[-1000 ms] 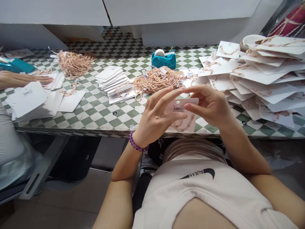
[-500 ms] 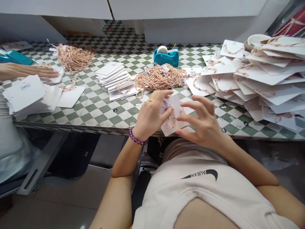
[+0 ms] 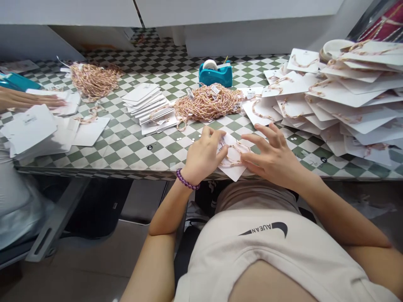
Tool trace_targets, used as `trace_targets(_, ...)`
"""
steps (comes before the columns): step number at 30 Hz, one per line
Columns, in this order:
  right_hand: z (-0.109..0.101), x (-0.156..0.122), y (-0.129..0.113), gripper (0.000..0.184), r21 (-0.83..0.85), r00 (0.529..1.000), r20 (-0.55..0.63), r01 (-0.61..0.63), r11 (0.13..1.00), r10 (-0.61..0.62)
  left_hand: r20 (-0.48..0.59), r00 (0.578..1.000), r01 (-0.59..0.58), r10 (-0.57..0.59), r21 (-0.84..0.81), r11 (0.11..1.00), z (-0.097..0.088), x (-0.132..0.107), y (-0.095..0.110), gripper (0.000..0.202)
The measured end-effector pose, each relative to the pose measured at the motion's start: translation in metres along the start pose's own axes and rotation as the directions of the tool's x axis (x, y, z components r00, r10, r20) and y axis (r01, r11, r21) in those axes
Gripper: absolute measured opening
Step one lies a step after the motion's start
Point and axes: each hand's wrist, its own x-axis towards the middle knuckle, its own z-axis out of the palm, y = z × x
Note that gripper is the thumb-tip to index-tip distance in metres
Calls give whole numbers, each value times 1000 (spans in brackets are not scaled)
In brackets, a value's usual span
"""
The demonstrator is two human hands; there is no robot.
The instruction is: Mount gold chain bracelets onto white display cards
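Note:
My left hand (image 3: 206,153), a purple bead bracelet (image 3: 186,179) on its wrist, grips the left side of a white card (image 3: 234,173) at the table's front edge. Its thumb lies over the card's face. A loop of pink and gold beaded strand (image 3: 233,162) rests across that card, partly covered by fingers. My right hand (image 3: 272,157) is open, its fingers spread at the card's right side, the lower fingertips at the strand. Just beyond my hands lies a heap of beaded strands (image 3: 209,104) with small white tags.
A stack of white cards (image 3: 146,100) lies left of the heap. Behind stands a teal tape dispenser (image 3: 215,75). Carded strands (image 3: 349,100) pile high at right. At left, a co-worker's hand (image 3: 31,100) rests by more cards (image 3: 30,130) and another strand bundle (image 3: 94,79).
My right hand has come down onto the card's right side. The strand is now spread into a wider loop, and the card has shifted slightly right with my left hand.

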Motion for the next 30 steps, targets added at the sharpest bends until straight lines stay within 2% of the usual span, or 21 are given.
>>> trace_targets(3,-3,-1,6,12,-24,999,-17,49,998,-50,100,994,14,-31,165,986,-11,-7,4,33)
trace_targets(7,-6,-2,16,12,14,994,49,100,995,-100,192,979,16,-62,235,972,-24,-15,7,42)
trace_targets(8,-7,-3,17,13,40,992,67,109,993,-111,186,981,11,-55,233,972,-25,-15,8,43)
trace_targets(9,-7,-3,18,14,67,989,82,116,991,-121,153,988,-12,-21,216,976,-26,-15,8,43)
trace_targets(11,-6,-5,18,18,110,988,91,118,987,-128,44,990,-140,135,139,980,-24,-12,6,41)
trace_targets(13,-4,-6,16,20,134,989,88,106,985,-119,-32,941,-337,338,37,941,-20,-7,3,47)
trace_targets(15,-2,-7,15,20,151,991,84,91,984,-104,-3,864,-503,504,-81,861,-13,-3,1,65)
trace_targets(16,-1,-8,15,19,160,992,84,85,983,-99,32,830,-547,557,-148,824,-10,-1,-1,74)
trace_targets(18,1,-8,16,19,181,992,82,83,980,-99,81,800,-561,595,-254,788,-2,1,-2,83)
trace_targets(23,2,-9,19,17,212,993,68,83,974,-100,89,842,-489,532,-291,822,9,4,-5,74)
trace_targets(30,5,-11,20,21,236,994,64,73,969,-90,119,847,-483,518,-233,844,-1,3,-6,60)
